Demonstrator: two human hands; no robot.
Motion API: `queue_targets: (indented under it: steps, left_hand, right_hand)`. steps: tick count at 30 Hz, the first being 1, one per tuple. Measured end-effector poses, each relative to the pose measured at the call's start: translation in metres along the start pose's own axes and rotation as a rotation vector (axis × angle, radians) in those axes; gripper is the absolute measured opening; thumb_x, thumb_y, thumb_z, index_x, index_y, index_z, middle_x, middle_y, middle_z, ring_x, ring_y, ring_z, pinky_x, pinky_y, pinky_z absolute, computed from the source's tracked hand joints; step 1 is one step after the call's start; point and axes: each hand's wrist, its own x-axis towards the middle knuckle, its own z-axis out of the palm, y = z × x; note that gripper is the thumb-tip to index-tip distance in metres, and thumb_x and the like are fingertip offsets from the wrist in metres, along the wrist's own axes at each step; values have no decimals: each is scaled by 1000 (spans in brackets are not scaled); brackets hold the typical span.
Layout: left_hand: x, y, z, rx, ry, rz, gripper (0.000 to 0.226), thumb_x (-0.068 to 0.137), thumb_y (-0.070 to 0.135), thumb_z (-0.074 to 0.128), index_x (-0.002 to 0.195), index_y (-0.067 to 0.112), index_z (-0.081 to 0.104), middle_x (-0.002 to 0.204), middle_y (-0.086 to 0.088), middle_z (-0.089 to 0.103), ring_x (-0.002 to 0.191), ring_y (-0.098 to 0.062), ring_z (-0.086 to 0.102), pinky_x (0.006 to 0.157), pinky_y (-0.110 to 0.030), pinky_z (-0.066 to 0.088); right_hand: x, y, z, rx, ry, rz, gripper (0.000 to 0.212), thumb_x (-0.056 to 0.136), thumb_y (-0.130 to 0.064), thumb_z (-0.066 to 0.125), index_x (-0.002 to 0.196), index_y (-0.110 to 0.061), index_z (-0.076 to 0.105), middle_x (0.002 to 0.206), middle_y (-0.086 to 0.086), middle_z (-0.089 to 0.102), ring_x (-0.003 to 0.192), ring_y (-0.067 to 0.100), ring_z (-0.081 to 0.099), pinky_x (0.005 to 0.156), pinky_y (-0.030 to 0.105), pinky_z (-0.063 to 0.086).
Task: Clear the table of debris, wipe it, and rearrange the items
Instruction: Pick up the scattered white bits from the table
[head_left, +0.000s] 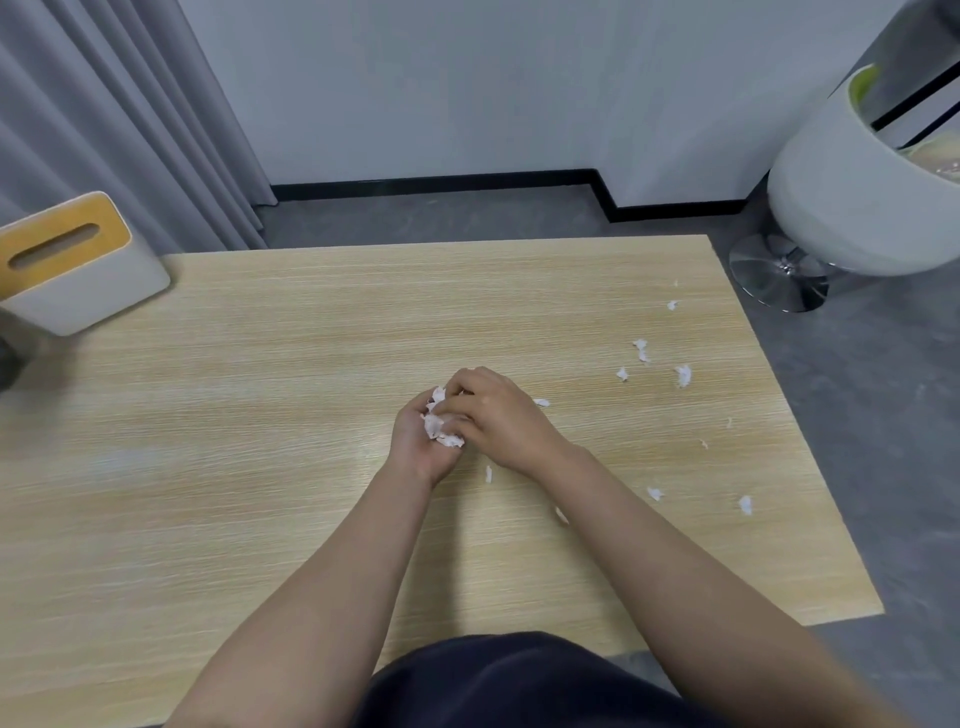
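My left hand (415, 441) lies palm up over the middle of the light wooden table (260, 415), cupped around a small pile of white paper scraps (439, 428). My right hand (498, 415) is right beside it, its curled fingertips pressing on the scraps in the left palm. Several more white scraps lie loose on the right half of the table, among them one scrap (641, 351) far right, another scrap (745, 504) near the right edge and a small scrap (488, 473) just under my right wrist.
A white tissue box with a wooden slotted lid (72, 260) stands at the table's far left corner. A dark object (8, 358) shows at the left edge. A white swivel chair (857, 197) on a chrome base stands off the far right corner. Grey curtains hang behind left.
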Motion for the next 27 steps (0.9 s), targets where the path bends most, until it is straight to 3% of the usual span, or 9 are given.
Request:
queue_targets:
  steps: [4,7,9,11,14,18,21,25,27]
  left_hand:
    - [4,-2,2,30,-25,21,20,79,9,47,67,0,60,59,-7,59,48,-16,60,44,-19,47]
    - [5,-4,1,32,2,31,28,89,10,42,76,-4,63,66,-13,62,55,-22,64,55,-24,52]
    - [8,-4,-1,-33,-9,19,37,96,13,36,87,-8,64,77,-20,65,62,-30,67,72,-30,57]
    - [10,-3,-3,-9,11,34,39,97,14,35,95,-10,65,93,-22,68,76,-35,69,91,-32,50]
    - [15,1,-9,49,32,43,35,85,10,42,98,-9,69,109,-19,67,95,-33,67,98,-23,38]
    - [12,5,-11,153,60,63,42,78,13,44,111,-2,66,110,-14,68,102,-20,61,81,-25,33]
    - [13,6,-13,136,121,94,37,80,13,43,96,-4,72,108,-16,68,109,-20,55,82,-23,32]
    - [28,10,-28,35,237,7,61,100,28,27,79,-9,71,85,-18,71,71,-21,53,69,-17,24]
    - [25,11,-26,94,168,49,44,93,17,36,88,-5,72,98,-17,70,90,-22,62,71,-22,33]
  right_hand:
    - [-5,12,-5,22,4,41,22,87,-18,59,107,-16,70,104,1,61,97,20,53,83,34,44]
    - [-9,19,-14,100,71,87,20,88,-16,61,106,-13,69,103,2,62,99,17,53,82,23,36]
    - [-11,29,-20,138,109,154,19,89,-17,61,106,-14,69,99,2,60,94,13,52,81,24,38]
    - [-14,45,-23,141,153,248,19,90,-19,60,106,-14,69,99,0,60,90,10,52,80,27,42]
    - [-20,73,-22,115,180,423,21,89,-18,61,108,-11,68,102,3,61,85,11,54,80,27,44]
    - [-27,99,-12,77,117,598,23,89,-14,61,110,-8,66,107,6,59,89,15,56,83,27,43]
    - [-30,111,0,42,59,667,23,89,-13,59,111,-7,65,109,8,58,98,21,57,79,27,41]
    - [-31,120,13,13,6,701,24,89,-11,58,112,-7,64,113,8,56,99,23,56,80,30,44]
    - [-31,122,17,-1,-2,701,25,90,-12,58,114,-7,62,115,8,54,101,23,55,81,33,45]
